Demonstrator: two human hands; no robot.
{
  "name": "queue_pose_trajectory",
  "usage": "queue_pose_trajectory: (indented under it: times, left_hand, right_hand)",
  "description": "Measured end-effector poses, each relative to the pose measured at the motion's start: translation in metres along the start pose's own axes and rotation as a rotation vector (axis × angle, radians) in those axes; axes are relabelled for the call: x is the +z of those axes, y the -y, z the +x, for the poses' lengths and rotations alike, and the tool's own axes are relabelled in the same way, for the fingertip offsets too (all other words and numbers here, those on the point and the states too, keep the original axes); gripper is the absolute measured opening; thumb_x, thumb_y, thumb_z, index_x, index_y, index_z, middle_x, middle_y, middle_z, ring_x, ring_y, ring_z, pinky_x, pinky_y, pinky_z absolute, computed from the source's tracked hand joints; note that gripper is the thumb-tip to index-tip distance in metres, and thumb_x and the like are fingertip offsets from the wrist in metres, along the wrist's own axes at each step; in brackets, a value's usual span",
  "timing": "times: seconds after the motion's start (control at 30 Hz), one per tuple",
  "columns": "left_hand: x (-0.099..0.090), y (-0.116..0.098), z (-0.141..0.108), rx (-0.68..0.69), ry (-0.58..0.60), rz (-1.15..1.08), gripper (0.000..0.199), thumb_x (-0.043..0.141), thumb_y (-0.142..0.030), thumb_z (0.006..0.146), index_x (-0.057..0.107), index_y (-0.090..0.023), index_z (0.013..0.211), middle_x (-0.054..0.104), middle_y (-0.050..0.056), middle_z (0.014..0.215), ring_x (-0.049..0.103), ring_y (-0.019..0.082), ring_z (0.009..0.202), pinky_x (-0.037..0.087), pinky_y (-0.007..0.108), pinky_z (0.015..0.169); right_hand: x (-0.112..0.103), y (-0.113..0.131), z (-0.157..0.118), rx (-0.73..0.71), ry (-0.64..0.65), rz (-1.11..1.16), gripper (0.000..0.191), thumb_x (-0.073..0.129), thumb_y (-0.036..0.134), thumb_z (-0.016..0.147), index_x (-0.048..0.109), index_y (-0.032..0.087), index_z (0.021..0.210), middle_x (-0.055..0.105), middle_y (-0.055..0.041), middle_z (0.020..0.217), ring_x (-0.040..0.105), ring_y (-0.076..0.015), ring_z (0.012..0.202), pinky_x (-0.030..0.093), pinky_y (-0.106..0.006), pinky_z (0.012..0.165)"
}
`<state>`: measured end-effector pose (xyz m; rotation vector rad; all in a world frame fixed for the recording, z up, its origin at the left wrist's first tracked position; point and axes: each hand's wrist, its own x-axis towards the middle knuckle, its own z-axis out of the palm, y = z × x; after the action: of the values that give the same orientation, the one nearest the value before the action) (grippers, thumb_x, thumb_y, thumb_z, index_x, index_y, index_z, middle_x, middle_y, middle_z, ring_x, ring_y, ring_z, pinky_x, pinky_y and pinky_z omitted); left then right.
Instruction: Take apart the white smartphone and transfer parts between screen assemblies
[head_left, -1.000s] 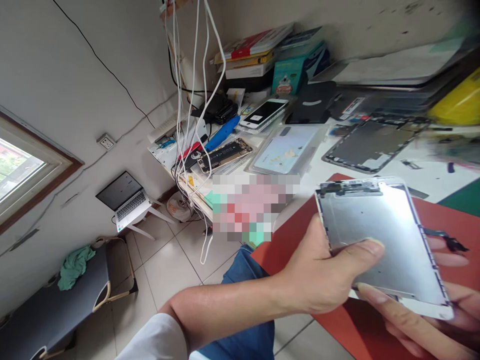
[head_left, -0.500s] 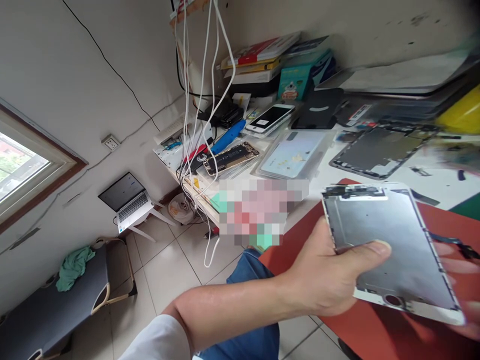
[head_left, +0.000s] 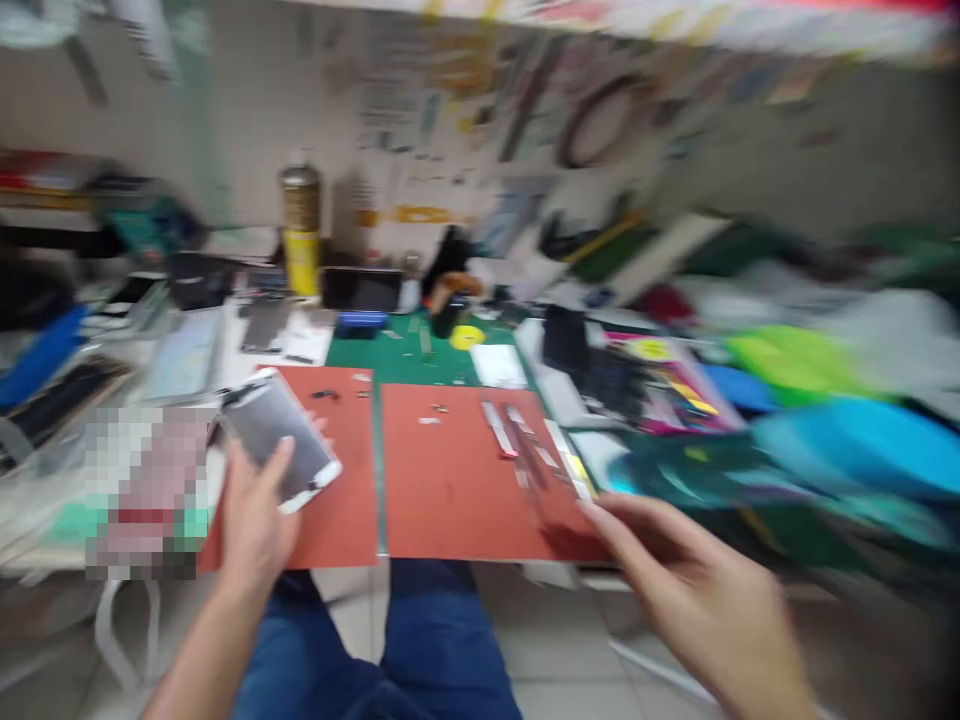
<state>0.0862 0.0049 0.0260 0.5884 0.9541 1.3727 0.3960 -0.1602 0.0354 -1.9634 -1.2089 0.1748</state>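
Note:
My left hand (head_left: 255,520) grips a white-framed phone screen (head_left: 281,440), its grey metal back facing up. The thumb presses across that back and the fingers reach beneath the panel, over the left orange mat (head_left: 337,530). At the right mat's edge, my right hand (head_left: 697,590) has its thumb and forefinger brought together. Their tips meet the near end of a thin white-and-yellow strip (head_left: 574,465); blur hides whether they pinch it. Slim metal tools (head_left: 499,430) lie left of this hand on the right orange mat (head_left: 442,490).
A yellow spray can (head_left: 301,250) stands behind a green mat (head_left: 360,350). Phones and parts crowd the left, including a pale phone (head_left: 184,350). Blue plastic bags (head_left: 862,450) bulge at the right. Small parts (head_left: 431,415) dot the right mat.
My view has swung right from the floor and laptop to the bench front. The phone screen remains in my left hand. My right hand, earlier behind the screen, is now away at the right.

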Motion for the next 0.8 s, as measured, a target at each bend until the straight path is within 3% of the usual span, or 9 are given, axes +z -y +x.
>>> queue_pose_trajectory:
  times: [0.1,0.23,0.37,0.5,0.67,0.8]
  left_hand:
    - [0.011,-0.004,0.009,0.055,0.019,0.123,0.061,0.084,-0.024,0.084,0.06,-0.031,0.14,0.079,0.008,0.125,0.075,0.034,0.117,0.06,0.058,0.103]
    - [0.02,-0.009,0.003,0.07,0.009,0.256,0.06,0.079,-0.023,0.088,0.06,-0.043,0.141,0.081,-0.003,0.117,0.073,0.033,0.121,0.058,0.062,0.107]
    - [0.021,-0.007,0.003,0.1,-0.011,0.272,0.061,0.078,-0.023,0.087,0.06,-0.044,0.142,0.082,-0.004,0.115,0.074,0.033,0.119,0.057,0.064,0.107]
    - [0.018,-0.004,0.003,0.1,0.022,0.239,0.068,0.085,-0.025,0.083,0.057,-0.034,0.144,0.079,0.006,0.124,0.073,0.035,0.12,0.06,0.06,0.103]
    - [0.016,-0.005,-0.004,0.103,0.012,0.196,0.065,0.085,-0.026,0.086,0.055,-0.034,0.143,0.079,0.009,0.123,0.074,0.034,0.119,0.059,0.061,0.102]
    - [0.012,-0.003,-0.005,0.092,0.018,0.182,0.067,0.086,-0.03,0.086,0.053,-0.037,0.144,0.075,0.008,0.131,0.074,0.033,0.119,0.058,0.062,0.105]
  right_hand:
    - [-0.015,-0.004,0.015,-0.033,0.019,-0.045,0.025,0.065,0.044,0.1,0.076,0.022,0.101,0.076,-0.0081,0.103,0.072,-0.0233,0.085,0.057,-0.032,0.072]
    - [-0.011,0.002,0.039,-0.017,0.081,-0.194,0.02,0.06,0.03,0.103,0.076,0.021,0.096,0.078,-0.0051,0.096,0.072,-0.02,0.078,0.055,-0.03,0.074]
    - [0.013,0.017,0.06,-0.03,0.213,-0.394,0.019,0.06,0.028,0.105,0.077,0.021,0.102,0.079,-0.005,0.102,0.075,-0.0203,0.09,0.054,-0.028,0.08]
    - [0.046,0.03,0.083,-0.057,0.259,-0.478,0.023,0.059,0.033,0.106,0.076,0.018,0.105,0.076,-0.0105,0.107,0.075,-0.0268,0.099,0.053,-0.032,0.081]
    - [0.08,0.045,0.098,-0.022,0.285,-0.62,0.026,0.056,0.028,0.105,0.072,0.007,0.105,0.072,-0.0219,0.109,0.077,-0.0332,0.088,0.051,-0.036,0.071]
    - [0.086,0.053,0.095,0.008,0.281,-0.688,0.027,0.049,0.022,0.106,0.071,0.006,0.102,0.072,-0.0243,0.109,0.077,-0.0324,0.085,0.049,-0.034,0.066]
